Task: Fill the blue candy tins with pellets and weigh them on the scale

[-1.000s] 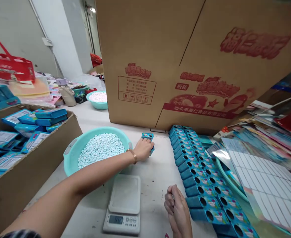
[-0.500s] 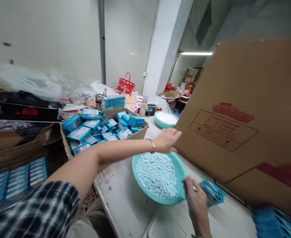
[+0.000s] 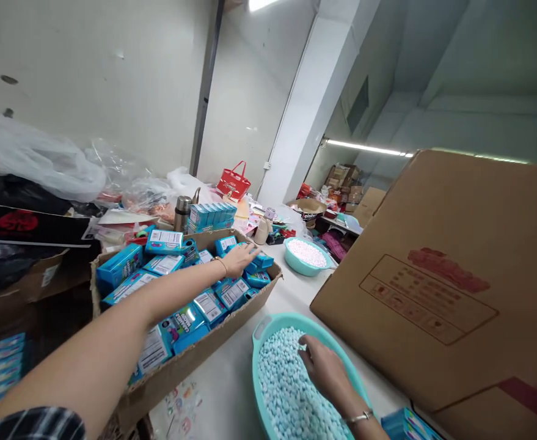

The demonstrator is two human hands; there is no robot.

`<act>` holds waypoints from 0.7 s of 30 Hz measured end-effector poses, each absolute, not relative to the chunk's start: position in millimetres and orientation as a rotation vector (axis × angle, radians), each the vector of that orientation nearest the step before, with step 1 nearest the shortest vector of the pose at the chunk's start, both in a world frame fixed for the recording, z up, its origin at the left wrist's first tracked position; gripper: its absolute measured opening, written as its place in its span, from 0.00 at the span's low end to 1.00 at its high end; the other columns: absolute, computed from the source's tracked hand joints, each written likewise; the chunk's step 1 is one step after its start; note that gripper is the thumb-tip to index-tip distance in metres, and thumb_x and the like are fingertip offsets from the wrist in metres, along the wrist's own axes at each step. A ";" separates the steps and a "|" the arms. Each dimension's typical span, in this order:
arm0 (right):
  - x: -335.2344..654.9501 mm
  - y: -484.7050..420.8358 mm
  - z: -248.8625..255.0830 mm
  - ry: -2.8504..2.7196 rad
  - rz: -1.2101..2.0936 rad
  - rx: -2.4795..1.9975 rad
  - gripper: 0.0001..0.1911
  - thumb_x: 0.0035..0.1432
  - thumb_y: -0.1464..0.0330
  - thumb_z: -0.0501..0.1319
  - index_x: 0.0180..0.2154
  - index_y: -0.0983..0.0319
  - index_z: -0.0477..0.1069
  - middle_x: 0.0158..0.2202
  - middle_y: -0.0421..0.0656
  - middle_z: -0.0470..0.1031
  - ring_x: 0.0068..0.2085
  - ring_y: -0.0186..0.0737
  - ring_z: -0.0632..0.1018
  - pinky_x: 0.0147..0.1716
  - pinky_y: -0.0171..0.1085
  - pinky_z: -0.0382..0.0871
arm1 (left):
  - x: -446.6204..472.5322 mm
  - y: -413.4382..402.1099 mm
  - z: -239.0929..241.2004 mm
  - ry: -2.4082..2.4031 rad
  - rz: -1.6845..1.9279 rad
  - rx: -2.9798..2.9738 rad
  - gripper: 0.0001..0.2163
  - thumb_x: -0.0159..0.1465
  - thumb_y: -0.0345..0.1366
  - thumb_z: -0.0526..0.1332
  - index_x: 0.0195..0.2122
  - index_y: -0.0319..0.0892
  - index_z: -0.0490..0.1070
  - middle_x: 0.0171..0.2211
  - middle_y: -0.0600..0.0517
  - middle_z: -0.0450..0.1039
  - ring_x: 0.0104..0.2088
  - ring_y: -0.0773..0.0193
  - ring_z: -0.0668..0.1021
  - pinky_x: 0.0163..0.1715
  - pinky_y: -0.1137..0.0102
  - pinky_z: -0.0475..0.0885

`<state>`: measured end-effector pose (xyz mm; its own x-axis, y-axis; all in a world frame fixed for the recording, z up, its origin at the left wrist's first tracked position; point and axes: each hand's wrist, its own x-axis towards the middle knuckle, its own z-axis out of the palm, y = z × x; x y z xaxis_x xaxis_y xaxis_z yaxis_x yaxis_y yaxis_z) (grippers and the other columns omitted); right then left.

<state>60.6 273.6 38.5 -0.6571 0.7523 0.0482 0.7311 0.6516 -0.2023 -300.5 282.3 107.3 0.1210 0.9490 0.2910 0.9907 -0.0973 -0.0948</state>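
My left hand (image 3: 241, 259) reaches over an open carton (image 3: 195, 360) heaped with small blue printed boxes (image 3: 234, 292). Its fingers are stretched out, and the fingertips lie over a blue box (image 3: 261, 261) near the carton's far right corner. A gold bracelet circles that wrist. My right hand (image 3: 324, 366) hovers over or touches pale blue pellets (image 3: 281, 373) inside a turquoise basin (image 3: 259, 400). Its fingers curl in with the tips close together; whatever they may pinch is too small to make out. The basin's near part is cut off by the frame.
A big brown carton (image 3: 433, 293) stands to the right on the white table (image 3: 222, 379). Behind are another turquoise basin (image 3: 305, 269) with pale pink pellets, a steel flask (image 3: 182, 214), a row of blue boxes (image 3: 212, 217) and a red bag (image 3: 234, 181).
The view has shifted. My left hand has gone from above the basin to the blue boxes in the carton. My right hand has left the basin's rim and moved over the pellets.
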 end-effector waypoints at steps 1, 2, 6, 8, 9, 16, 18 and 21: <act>52.0 280.6 44.1 -2.729 0.260 -1.212 0.12 0.66 0.66 0.49 0.43 0.58 0.70 0.43 0.46 0.78 0.43 0.46 0.78 0.37 0.39 0.62 | -298.2 291.6 100.1 -1.854 -0.216 -2.173 0.47 0.49 0.24 0.65 0.69 0.45 0.44 0.65 0.38 0.55 0.62 0.45 0.63 0.56 0.57 0.62; 43.4 286.8 49.1 -2.723 0.273 -1.198 0.12 0.65 0.65 0.50 0.43 0.58 0.70 0.42 0.45 0.79 0.42 0.45 0.78 0.37 0.38 0.61 | -296.4 300.7 94.2 -1.809 -0.204 -2.205 0.48 0.49 0.23 0.64 0.69 0.46 0.43 0.65 0.38 0.54 0.63 0.44 0.61 0.57 0.56 0.60; 12.7 300.9 62.0 -2.675 0.337 -1.197 0.12 0.64 0.64 0.51 0.36 0.59 0.72 0.35 0.44 0.79 0.37 0.43 0.77 0.33 0.37 0.59 | -298.0 325.6 84.7 -1.722 -0.166 -2.277 0.42 0.51 0.23 0.61 0.67 0.47 0.51 0.60 0.39 0.62 0.58 0.47 0.67 0.55 0.56 0.62; 3.5 302.0 63.8 -2.598 0.426 -1.186 0.12 0.63 0.64 0.52 0.33 0.59 0.72 0.32 0.43 0.78 0.35 0.42 0.76 0.32 0.37 0.58 | -303.6 326.4 88.5 -1.721 -0.169 -2.269 0.37 0.52 0.23 0.60 0.64 0.44 0.57 0.56 0.40 0.66 0.53 0.49 0.71 0.53 0.57 0.63; 1.3 301.5 63.8 -2.538 0.511 -1.169 0.12 0.62 0.64 0.52 0.32 0.60 0.72 0.29 0.42 0.77 0.33 0.41 0.76 0.32 0.37 0.59 | -307.1 323.2 92.6 -1.726 -0.179 -2.256 0.35 0.51 0.24 0.60 0.63 0.43 0.58 0.55 0.40 0.67 0.53 0.49 0.71 0.53 0.57 0.63; 8.0 270.7 74.6 -1.489 1.692 -0.958 0.29 0.55 0.45 0.60 0.48 0.60 0.67 0.40 0.47 0.77 0.39 0.44 0.80 0.35 0.39 0.71 | -302.3 244.6 148.0 -1.710 -0.326 -2.151 0.34 0.55 0.27 0.60 0.65 0.39 0.56 0.63 0.39 0.60 0.64 0.47 0.62 0.63 0.54 0.55; 7.2 250.4 85.7 -1.251 1.954 -0.768 0.37 0.53 0.41 0.60 0.55 0.57 0.62 0.49 0.51 0.75 0.47 0.49 0.79 0.38 0.44 0.73 | -277.1 208.8 160.2 -1.618 -0.456 -2.192 0.30 0.58 0.28 0.59 0.63 0.45 0.60 0.65 0.43 0.60 0.67 0.48 0.59 0.66 0.51 0.51; 9.8 210.7 101.4 -1.168 2.097 -0.445 0.43 0.50 0.37 0.57 0.59 0.56 0.60 0.57 0.53 0.71 0.52 0.54 0.77 0.44 0.51 0.74 | -226.3 151.0 159.4 -1.337 -0.679 -2.453 0.22 0.62 0.27 0.58 0.55 0.57 0.70 0.62 0.52 0.67 0.66 0.53 0.63 0.67 0.50 0.50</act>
<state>9.8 210.7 101.4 -0.7058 0.7077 0.0319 -0.3998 -0.3607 -0.8426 -226.3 151.0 159.4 0.4659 0.7172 0.5182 0.8415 -0.5402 -0.0091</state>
